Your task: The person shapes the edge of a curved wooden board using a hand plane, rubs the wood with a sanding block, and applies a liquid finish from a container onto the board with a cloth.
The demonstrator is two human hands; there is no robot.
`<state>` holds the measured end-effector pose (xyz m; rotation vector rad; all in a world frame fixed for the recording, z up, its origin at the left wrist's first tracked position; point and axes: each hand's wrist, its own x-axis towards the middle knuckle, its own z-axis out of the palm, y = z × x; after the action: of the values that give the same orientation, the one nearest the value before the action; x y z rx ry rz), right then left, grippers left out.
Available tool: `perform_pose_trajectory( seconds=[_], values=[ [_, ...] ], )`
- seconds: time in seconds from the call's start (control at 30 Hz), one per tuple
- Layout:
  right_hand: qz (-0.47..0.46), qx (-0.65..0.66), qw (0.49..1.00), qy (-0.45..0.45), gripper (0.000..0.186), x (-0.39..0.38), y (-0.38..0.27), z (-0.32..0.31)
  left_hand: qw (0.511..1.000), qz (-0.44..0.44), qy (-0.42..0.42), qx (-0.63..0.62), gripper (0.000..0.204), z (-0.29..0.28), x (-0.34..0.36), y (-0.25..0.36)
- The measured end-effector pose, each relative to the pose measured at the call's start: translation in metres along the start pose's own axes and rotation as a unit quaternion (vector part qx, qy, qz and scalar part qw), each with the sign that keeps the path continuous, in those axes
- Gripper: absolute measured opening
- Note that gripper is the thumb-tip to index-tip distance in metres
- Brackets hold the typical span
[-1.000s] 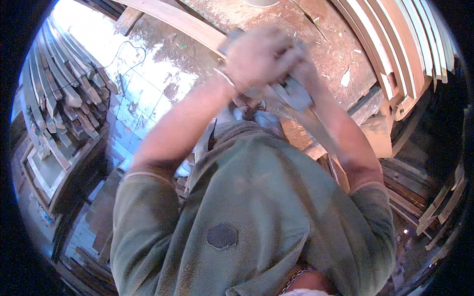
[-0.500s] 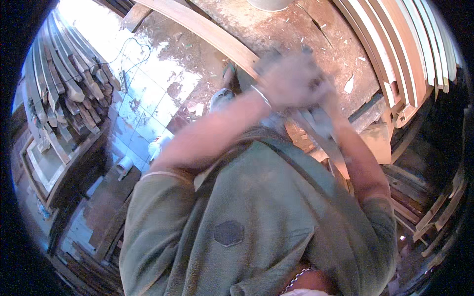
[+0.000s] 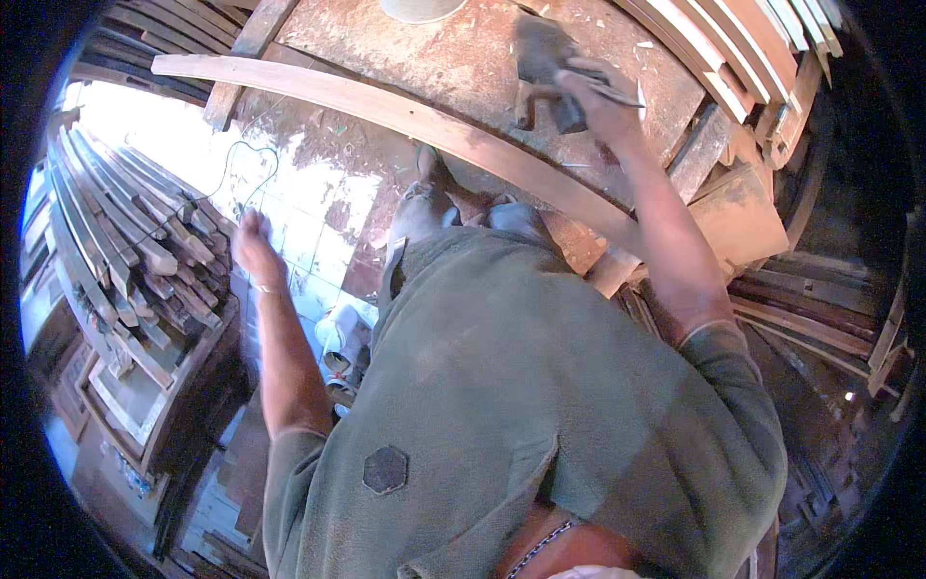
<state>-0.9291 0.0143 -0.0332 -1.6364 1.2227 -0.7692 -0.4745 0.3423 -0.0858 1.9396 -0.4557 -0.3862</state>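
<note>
Item: one blocky dark hand tool with a brown wooden knob (image 3: 542, 60), on the far side of the plank, at the worn brown wooden surface (image 3: 463, 58), which is strewn with pale shavings.

Right hand (image 3: 600, 96): bare, reaching forward; grip clamped on the right side of the tool, fingers bent over it. Forearm crosses above the right end of the plank.

Left hand (image 3: 256, 251): bare, out to the side, well apart from the tool, beside the timber stack; pale band at the wrist. State of its grip: cannot tell; the fingers are small and partly hidden.

Long, narrow, pale wooden plank (image 3: 405, 116): lies along the near edge of the surface, just in front of the body, its left end over a dark crosspiece of timber (image 3: 253, 58); bowed in this view.

Pale round container (image 3: 422, 6): on the surface, left of the tool, cut by the upper edge.

Bundle of long pale and reddish-brown wooden strips (image 3: 719, 43): right of the surface.

Stack of long grey-brown timber lengths (image 3: 145, 227): at left, fanned ends toward the left hand.

Thin black cable (image 3: 228, 172): looped near that stack, above the pale tiled floor (image 3: 304, 232).

White plastic container (image 3: 335, 326): on the floor, between left forearm and body.
</note>
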Motion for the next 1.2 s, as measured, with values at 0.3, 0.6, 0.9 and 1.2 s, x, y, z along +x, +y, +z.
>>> perform_pose_trajectory(
  seconds=[0.3, 0.6, 0.9, 1.2],
  values=[
    [0.069, -0.263, 0.953, 0.133, 0.052, 0.000, 0.134, -0.058, 0.869, -0.237, -0.182, 0.394, 0.024, -0.074, -0.214, -0.140],
    [-0.072, -0.357, 0.927, -0.091, 0.032, -0.003, 0.018, 0.042, 0.977, -0.179, -0.093, 0.064, 0.033, -0.032, -0.149, -0.136],
    [0.132, -0.409, 0.895, -0.120, 0.038, 0.056, 0.041, 0.095, 0.962, -0.025, -0.188, 0.195, 0.033, 0.015, -0.059, -0.050],
    [0.104, -0.152, 0.983, 0.015, 0.026, 0.012, -0.059, 0.073, 0.967, -0.065, -0.154, 0.192, 0.024, -0.046, -0.015, -0.190]
  ],
)
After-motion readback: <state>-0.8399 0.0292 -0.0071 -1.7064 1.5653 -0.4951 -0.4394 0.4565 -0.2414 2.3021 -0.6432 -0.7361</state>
